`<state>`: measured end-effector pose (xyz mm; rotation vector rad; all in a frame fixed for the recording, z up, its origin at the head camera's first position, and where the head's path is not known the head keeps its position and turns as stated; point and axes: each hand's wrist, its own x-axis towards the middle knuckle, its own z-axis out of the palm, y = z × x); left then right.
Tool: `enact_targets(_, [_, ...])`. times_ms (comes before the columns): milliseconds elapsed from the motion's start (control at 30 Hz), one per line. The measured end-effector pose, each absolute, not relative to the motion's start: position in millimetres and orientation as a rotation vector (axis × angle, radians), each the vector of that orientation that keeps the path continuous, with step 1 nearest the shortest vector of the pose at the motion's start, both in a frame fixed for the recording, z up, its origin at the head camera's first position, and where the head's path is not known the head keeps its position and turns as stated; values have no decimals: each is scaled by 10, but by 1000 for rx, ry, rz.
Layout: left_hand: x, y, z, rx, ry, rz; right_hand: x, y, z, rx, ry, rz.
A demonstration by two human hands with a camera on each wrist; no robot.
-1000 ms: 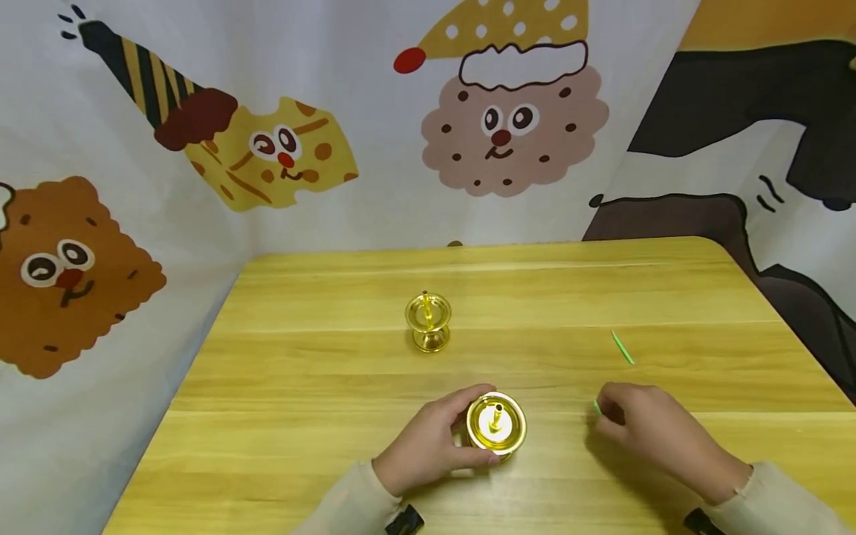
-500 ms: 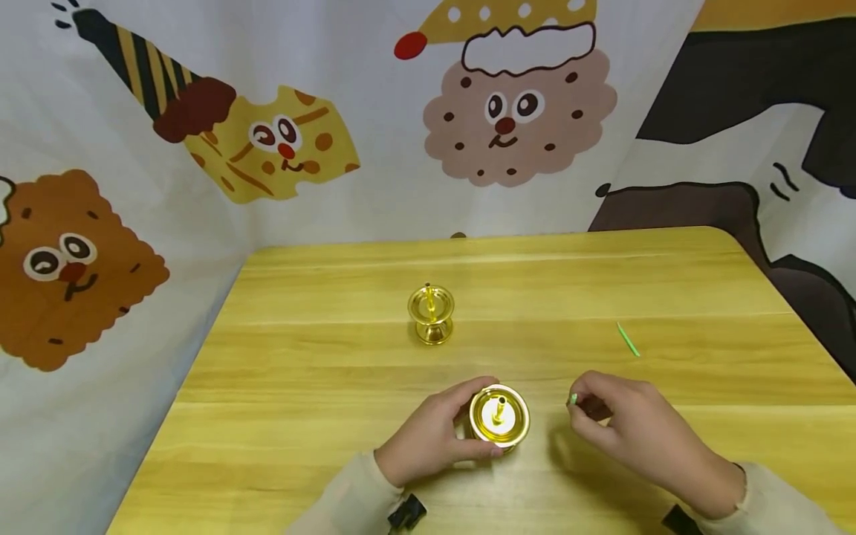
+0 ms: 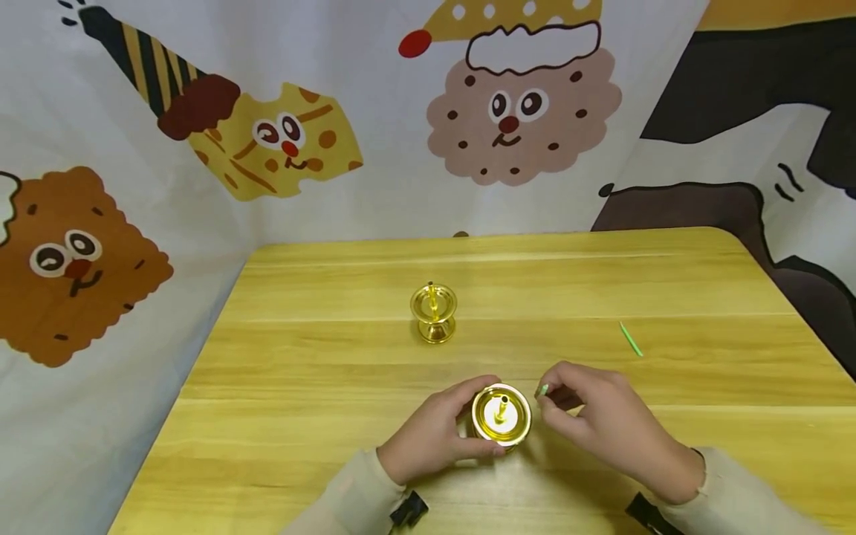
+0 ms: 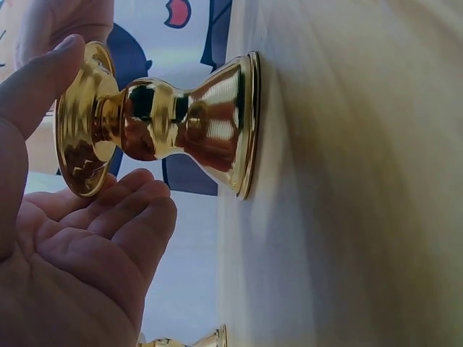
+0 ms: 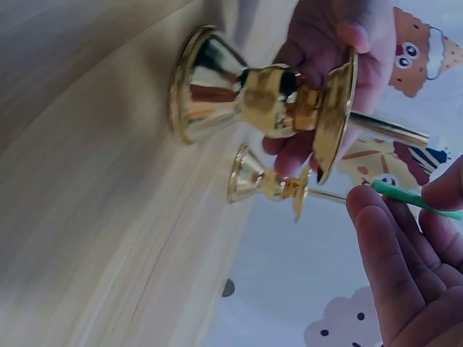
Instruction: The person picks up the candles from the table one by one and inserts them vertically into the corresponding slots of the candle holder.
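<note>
A brass candlestick (image 3: 501,416) with a round dish and a thin central tube stands upright on the table. My left hand (image 3: 438,435) holds it by the dish, thumb on the near side and fingers on the far side. In the left wrist view, the candlestick's flared foot (image 4: 228,123) meets the tabletop. Just to the right of the dish, my right hand (image 3: 602,412) pinches a short, thin green stick (image 5: 405,194) between thumb and fingertips. Part of the stick is hidden by the fingers in the head view.
A second, matching candlestick (image 3: 435,323) stands farther back on the wooden table (image 3: 301,357). Another thin green stick (image 3: 631,339) lies at the right, beyond my right hand. A white curtain (image 3: 394,208) with cartoon prints hangs behind the table.
My right hand has moved left with the green stick, from the table's right side to close beside the candlestick. The left hand keeps its hold on the dish.
</note>
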<state>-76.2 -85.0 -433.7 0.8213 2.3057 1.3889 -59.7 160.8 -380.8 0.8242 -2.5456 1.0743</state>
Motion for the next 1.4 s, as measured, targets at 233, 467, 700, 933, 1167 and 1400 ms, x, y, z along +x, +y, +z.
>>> enact_targets(233, [-775,-859,-4355,864,2270,1420,-593,1496,-3790,835,-2506,1166])
enact_targets(467, [-788,-855,-4364,912,2236,1461,-598,1422,-3746,826,-2487,1194])
enact_targets(700, [-795,-884,-4377,893,2227,1457,-603,1347,-3687,851,-2419,1216])
enact_targets(933, [-791,-900,-4407,913,2235,1452,-619,1269,-3673,907,-2365,1220])
enact_targets(1167, [-786,-904,-4406,907,2259,1417,-625,1242,-3734,915,-2386,1239])
enact_targets(1400, [-784,-919,-4390,890,2267,1390,-608,1226,-3813,883,-2380,1283])
